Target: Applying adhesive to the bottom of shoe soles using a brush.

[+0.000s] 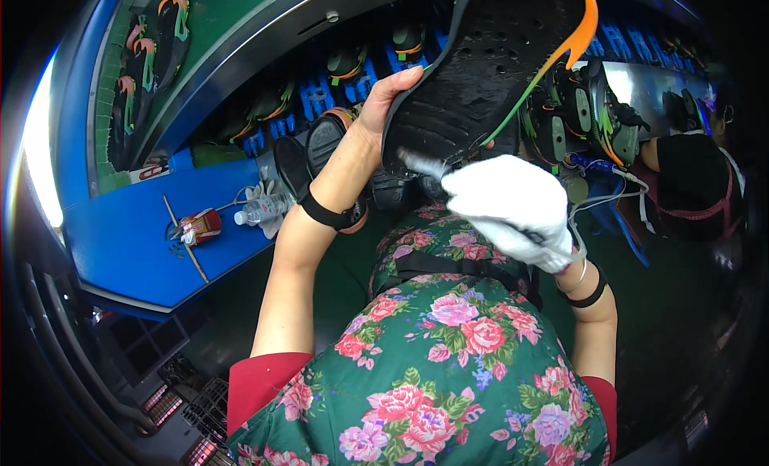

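A black shoe sole (456, 101) with small holes in its surface and an orange-to-green edge is tilted up in front of me. My bare left hand (386, 101) grips its left edge, with the fingers partly hidden behind it. In a white glove, my right hand (513, 209) is closed around a slim brush (420, 163), blurred by motion. The brush tip lies against the lower end of the sole, whose surface looks wet and shiny there. Below the sole, several dark shoes (324, 141) lie close to my left wrist.
At left is a blue table (160, 262) with a plastic bottle (264, 209), a small red box (200, 225) and a thin stick (186, 240). Blue racks (316, 97) with shoe parts run behind. More soles (172, 41) lie on a green surface. Another person (693, 177) is at right.
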The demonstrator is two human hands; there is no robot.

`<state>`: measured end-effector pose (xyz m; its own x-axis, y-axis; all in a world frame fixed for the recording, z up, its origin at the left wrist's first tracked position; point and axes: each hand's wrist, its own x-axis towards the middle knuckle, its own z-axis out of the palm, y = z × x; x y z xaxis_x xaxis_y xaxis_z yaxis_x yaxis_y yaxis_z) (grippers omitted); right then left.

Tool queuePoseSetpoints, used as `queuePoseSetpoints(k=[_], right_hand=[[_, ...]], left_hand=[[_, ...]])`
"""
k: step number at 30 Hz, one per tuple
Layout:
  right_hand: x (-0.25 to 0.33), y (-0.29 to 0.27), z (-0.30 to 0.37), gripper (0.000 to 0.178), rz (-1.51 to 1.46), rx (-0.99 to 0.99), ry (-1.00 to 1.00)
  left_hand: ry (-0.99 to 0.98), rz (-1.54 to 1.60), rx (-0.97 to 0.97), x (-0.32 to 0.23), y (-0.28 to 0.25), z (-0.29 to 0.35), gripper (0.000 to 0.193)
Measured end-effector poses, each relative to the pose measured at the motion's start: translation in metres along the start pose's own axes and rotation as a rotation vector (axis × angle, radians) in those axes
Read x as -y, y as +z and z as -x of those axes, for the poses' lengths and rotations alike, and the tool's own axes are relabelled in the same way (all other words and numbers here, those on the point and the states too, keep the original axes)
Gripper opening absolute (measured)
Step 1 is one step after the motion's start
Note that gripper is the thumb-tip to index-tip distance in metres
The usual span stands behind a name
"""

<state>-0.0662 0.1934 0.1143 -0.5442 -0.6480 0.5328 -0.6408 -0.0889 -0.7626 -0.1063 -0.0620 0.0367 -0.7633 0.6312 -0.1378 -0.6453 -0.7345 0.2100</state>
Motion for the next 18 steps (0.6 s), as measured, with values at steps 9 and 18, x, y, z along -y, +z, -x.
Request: queuePoseSetpoints(k=[9,18], right_hand=[[-0.006,0.004,-0.004,0.017,-0.053,-0.1,0.161],[-0.02,-0.032,-0.008,0.017,0.236,-0.245,0.146]], left_hand=[[-0.008,0.122,-0.003,-0.01,0.01,-0.005,0.058],[0.091,0.009,-0.341,0.061,0.025,0.002,0.076]])
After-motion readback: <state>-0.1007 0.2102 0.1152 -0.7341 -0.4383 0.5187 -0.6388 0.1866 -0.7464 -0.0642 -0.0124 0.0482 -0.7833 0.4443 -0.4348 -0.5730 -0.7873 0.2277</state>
